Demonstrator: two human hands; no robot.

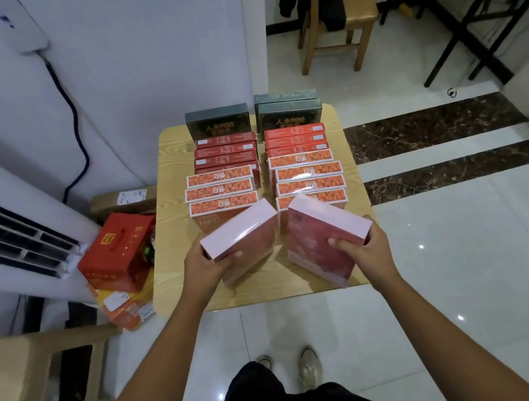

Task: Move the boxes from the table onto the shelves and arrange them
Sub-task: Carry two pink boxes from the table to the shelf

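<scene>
Two pink boxes are lifted and tilted over the near part of the small wooden table (179,283). My left hand (205,265) grips the left pink box (245,241) by its near end. My right hand (360,247) grips the right pink box (321,240) by its near right corner. Behind them two rows of boxes stand on the table: orange-topped boxes (220,190), red boxes (225,149) and dark green boxes (217,121) at the far end. No shelves are in view.
A white floor air conditioner (1,235) stands to the left, with red and orange cartons (116,255) on the floor beside the table. A beige plastic stool (25,380) is at near left. A wooden chair (339,22) and black desk legs (459,37) are farther back.
</scene>
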